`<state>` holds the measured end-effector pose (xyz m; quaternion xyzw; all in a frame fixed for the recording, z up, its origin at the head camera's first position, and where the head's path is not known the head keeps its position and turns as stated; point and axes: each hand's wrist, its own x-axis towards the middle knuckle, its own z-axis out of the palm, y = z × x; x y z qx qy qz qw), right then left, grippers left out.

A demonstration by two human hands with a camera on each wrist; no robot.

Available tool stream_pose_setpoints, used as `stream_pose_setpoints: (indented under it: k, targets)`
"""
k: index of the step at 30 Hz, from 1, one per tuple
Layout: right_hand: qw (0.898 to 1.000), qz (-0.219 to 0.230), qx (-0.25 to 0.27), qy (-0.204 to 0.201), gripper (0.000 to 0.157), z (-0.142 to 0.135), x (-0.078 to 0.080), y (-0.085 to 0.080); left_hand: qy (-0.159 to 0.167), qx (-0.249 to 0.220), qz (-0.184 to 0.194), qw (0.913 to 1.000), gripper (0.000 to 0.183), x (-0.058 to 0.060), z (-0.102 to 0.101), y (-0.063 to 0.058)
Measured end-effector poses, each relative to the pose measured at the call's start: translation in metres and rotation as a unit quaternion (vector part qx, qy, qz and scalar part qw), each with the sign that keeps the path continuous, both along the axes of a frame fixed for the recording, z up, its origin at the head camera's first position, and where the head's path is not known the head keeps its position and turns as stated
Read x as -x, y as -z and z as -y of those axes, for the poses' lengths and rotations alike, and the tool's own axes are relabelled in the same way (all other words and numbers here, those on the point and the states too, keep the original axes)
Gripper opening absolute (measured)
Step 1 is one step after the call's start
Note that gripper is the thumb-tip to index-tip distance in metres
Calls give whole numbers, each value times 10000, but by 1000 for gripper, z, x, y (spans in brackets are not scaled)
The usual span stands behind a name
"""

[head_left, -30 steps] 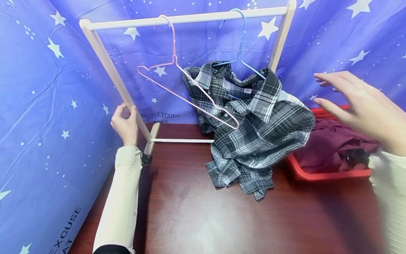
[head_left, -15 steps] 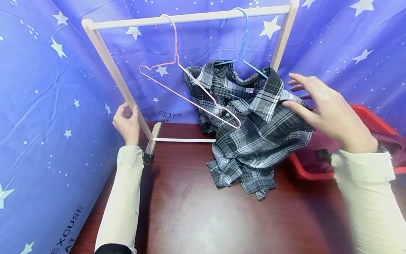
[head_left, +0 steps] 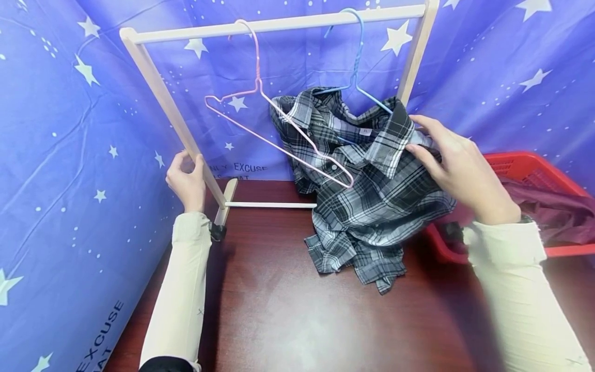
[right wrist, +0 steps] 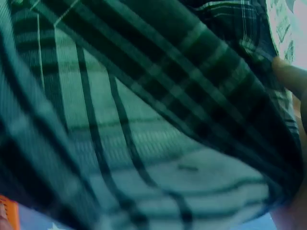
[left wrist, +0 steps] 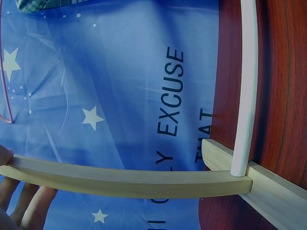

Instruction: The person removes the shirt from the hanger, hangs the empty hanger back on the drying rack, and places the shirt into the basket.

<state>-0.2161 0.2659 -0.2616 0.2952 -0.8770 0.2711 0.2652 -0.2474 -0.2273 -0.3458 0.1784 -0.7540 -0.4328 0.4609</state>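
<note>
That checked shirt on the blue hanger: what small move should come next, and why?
Perhaps the right hand should ease the checked shirt outward along the blue hanger: the cloth looks bunched, that hand is at the shoulder beside the collar, and the left hand grips the wooden rack, probably steadying it.

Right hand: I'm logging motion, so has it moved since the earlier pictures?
Yes: in the head view, the right hand has moved left toward the rack, to the shirt.
</note>
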Motion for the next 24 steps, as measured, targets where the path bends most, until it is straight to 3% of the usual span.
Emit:
stream_pose_setpoints:
  k: [9, 17, 24]
  targets:
    - [9988, -412, 265, -58, 46, 3, 4, 7, 27, 16, -89, 10000, 23, -1, -1, 1]
    - [9976, -511, 456, -131, 44, 7, 2, 8, 60, -49, -119, 9999, 23, -2, -3, 1]
    - [9967, -570, 564, 95, 42, 9, 0, 10, 54, -54, -88, 9999, 23, -2, -4, -2]
